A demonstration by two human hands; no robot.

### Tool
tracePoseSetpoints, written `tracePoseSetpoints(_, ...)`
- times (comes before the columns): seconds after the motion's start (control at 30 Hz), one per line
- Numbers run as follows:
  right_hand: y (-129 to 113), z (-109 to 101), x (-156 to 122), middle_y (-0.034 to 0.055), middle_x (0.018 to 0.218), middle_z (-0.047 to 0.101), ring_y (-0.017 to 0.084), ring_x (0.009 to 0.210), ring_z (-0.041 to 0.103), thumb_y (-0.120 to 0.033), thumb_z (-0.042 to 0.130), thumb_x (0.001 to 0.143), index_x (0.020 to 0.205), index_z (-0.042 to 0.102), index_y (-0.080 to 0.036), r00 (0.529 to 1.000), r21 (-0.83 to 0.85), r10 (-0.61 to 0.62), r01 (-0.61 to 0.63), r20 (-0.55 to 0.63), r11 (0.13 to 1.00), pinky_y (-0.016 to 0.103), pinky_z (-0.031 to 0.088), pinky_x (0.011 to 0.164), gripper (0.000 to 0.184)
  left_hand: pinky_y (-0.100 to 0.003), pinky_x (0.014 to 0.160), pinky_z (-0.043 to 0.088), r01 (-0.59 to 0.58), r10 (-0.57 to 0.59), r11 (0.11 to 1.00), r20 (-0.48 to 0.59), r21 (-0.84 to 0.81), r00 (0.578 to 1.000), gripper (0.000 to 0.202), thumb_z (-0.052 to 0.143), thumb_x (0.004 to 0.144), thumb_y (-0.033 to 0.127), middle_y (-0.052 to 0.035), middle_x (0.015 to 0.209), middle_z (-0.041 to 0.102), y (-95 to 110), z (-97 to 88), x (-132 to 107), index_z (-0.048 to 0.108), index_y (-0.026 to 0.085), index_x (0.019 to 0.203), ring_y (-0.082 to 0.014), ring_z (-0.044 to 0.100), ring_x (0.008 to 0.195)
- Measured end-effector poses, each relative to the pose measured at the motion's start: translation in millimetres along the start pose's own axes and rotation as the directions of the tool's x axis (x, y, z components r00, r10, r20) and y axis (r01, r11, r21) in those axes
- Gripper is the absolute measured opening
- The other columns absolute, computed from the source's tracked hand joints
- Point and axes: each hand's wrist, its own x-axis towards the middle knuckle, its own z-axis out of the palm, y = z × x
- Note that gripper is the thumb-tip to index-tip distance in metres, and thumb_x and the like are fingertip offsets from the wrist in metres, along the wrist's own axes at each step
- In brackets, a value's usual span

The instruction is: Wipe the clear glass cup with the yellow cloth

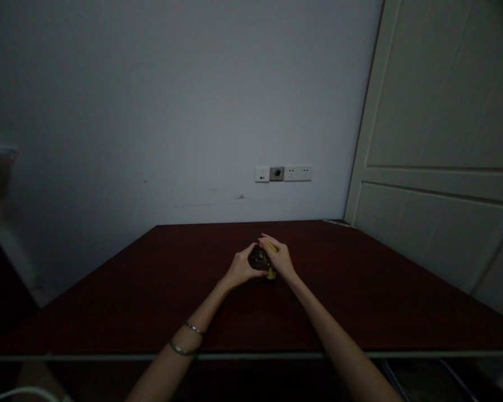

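Observation:
Over the middle of the table, my two hands meet around a small dark, shiny object with yellow parts point(259, 259). Its exact kind is too dim and too covered to tell. My left hand point(240, 269) curves round its left side, thumb below and fingers above, gripping it. My right hand point(281, 258) is closed at its upper right, with a yellow piece point(271, 246) at the fingers. Another yellow bit point(271, 273) sticks out low, by the left thumb. Fingers hide much of the object. Two bracelets circle my left forearm.
The dark red table point(151, 301) reaches back to a pale wall point(193, 111) with a row of sockets point(297, 173). A pale panelled door point(440, 134) stands at the right. A white cable point(23, 392) shows at bottom left.

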Motion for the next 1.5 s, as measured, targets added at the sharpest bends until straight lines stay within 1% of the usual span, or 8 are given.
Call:
tracePoseSetpoints(0.17,-15.4,2.6,-11.7,0.0041,0.119,0.056,0.021,0.112,0.049,-0.031,0.053,0.078,0.094,0.067,-0.026,0.952,-0.148,-0.271,0.291,0.142,0.945,0.039,0.032,0.099,0.022,-0.030,0.081,0.045,0.031,-0.030,0.999,-0.032,0.012,0.999,0.071,0.074,0.049,0.024,-0.0065,0.103,0.063,-7.1,0.5,1.8,0.051,0.015,0.116,-0.0213,0.059,0.090)
tracePoseSetpoints(0.3,-21.1,3.5,-15.6,0.0030,0.122,0.053,0.020,0.117,0.043,-0.028,0.053,0.078,0.094,0.067,-0.027,0.903,-0.167,-0.351,0.397,0.249,0.903,0.040,0.028,0.101,0.021,-0.028,0.077,0.046,0.118,-0.127,0.989,-0.095,-0.093,0.987,0.062,0.072,0.050,0.019,-0.0072,0.097,0.064,-14.9,3.4,4.3,0.055,0.012,0.109,-0.0202,0.059,0.086)
tracePoseSetpoints(0.5,-15.0,2.1,-7.0,0.0074,0.114,0.058,0.022,0.106,0.053,-0.033,0.053,0.077,0.090,0.068,-0.023,0.982,0.025,-0.167,0.166,0.089,0.986,0.039,0.039,0.093,0.022,-0.026,0.074,0.047,0.156,-0.161,0.962,-0.004,-0.224,0.987,0.063,0.076,0.050,0.023,-0.0068,0.095,0.064,-15.5,6.9,4.3,0.054,0.012,0.108,-0.0177,0.060,0.082)
tracePoseSetpoints(0.63,-9.5,0.4,-1.8,0.0092,0.107,0.062,0.023,0.103,0.055,-0.037,0.054,0.076,0.087,0.069,-0.020,0.997,0.110,-0.053,0.047,0.049,0.993,0.039,0.040,0.091,0.025,-0.029,0.077,0.048,0.202,-0.198,0.930,0.045,-0.308,0.979,0.067,0.079,0.046,0.023,-0.0082,0.095,0.065,-15.0,6.9,4.4,0.055,0.011,0.107,-0.0185,0.061,0.082)
tracePoseSetpoints(0.9,-20.9,2.4,-12.3,0.0046,0.121,0.054,0.023,0.115,0.046,-0.033,0.057,0.075,0.089,0.068,-0.026,0.954,0.016,-0.245,0.246,0.172,0.969,0.041,0.032,0.099,0.020,-0.033,0.084,0.045,0.220,-0.241,0.821,0.030,-0.527,0.970,0.050,0.075,0.051,0.021,-0.0115,0.099,0.064,-12.2,7.0,10.5,0.061,0.008,0.097,-0.0223,0.060,0.091)
tracePoseSetpoints(1.13,-7.9,-2.5,-1.5,0.0081,0.117,0.057,0.024,0.108,0.052,-0.039,0.055,0.075,0.092,0.068,-0.022,0.995,0.187,-0.068,0.052,0.078,0.981,0.040,0.038,0.094,0.028,-0.033,0.081,0.047,0.267,-0.293,0.816,0.032,-0.512,0.956,0.052,0.077,0.048,0.024,-0.0097,0.096,0.066,-4.2,2.0,7.8,0.062,0.010,0.096,-0.0223,0.061,0.087)
tracePoseSetpoints(1.37,-20.5,-3.3,-6.9,0.0049,0.121,0.054,0.025,0.109,0.051,-0.037,0.060,0.071,0.085,0.070,-0.025,0.966,0.142,-0.163,0.136,0.199,0.980,0.041,0.038,0.094,0.021,-0.030,0.073,0.048,0.285,-0.345,0.810,-0.023,-0.513,0.938,0.050,0.077,0.049,0.030,-0.0090,0.090,0.067,-11.7,1.6,11.0,0.064,0.010,0.093,-0.0215,0.062,0.081)
tracePoseSetpoints(1.5,-15.4,-0.7,-4.6,0.0058,0.118,0.056,0.024,0.108,0.052,-0.037,0.058,0.073,0.088,0.069,-0.024,0.983,0.133,-0.121,0.103,0.140,0.986,0.040,0.038,0.094,0.023,-0.029,0.074,0.048,0.253,-0.302,0.831,-0.021,-0.495,0.953,0.053,0.076,0.050,0.029,-0.0094,0.094,0.066,-14.8,3.0,10.8,0.061,0.010,0.097,-0.0202,0.062,0.082)
